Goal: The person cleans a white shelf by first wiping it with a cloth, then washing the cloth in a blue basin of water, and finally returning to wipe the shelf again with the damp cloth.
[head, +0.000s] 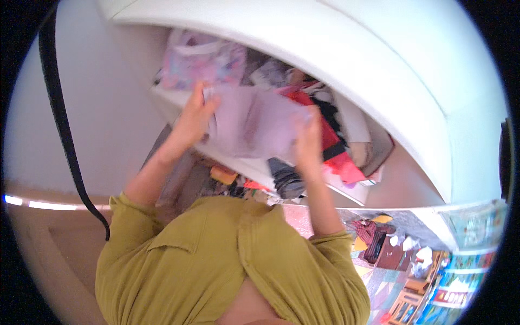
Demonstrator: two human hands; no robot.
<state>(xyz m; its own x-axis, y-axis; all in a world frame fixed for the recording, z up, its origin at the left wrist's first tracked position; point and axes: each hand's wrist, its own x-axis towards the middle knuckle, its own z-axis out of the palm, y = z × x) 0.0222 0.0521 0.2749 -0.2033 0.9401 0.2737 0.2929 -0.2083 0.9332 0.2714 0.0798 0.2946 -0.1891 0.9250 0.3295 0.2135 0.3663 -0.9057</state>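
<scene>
A pale lilac cloth (260, 122), blurred by motion, is stretched between my two hands before an open shelf. My left hand (201, 107) grips its left edge, with the thumb over the cloth. On the opposite edge, my right hand (308, 132) holds the fabric. Behind the cloth, a pink and blue patterned bag or fabric item (203, 65) lies on the shelf. Red fabric (331, 136) with a black band rests to the right. Near my right wrist, a dark grey bundled cloth (286, 178) sits by the shelf's front edge.
The white shelf board (239, 164) runs below the cloth, with mixed items beneath it. A curved-looking white wall edge (325, 53) spans the top. A black strap (67, 130) hangs at the left. Wooden furniture (410, 296) and white bags (422, 260) stand at lower right.
</scene>
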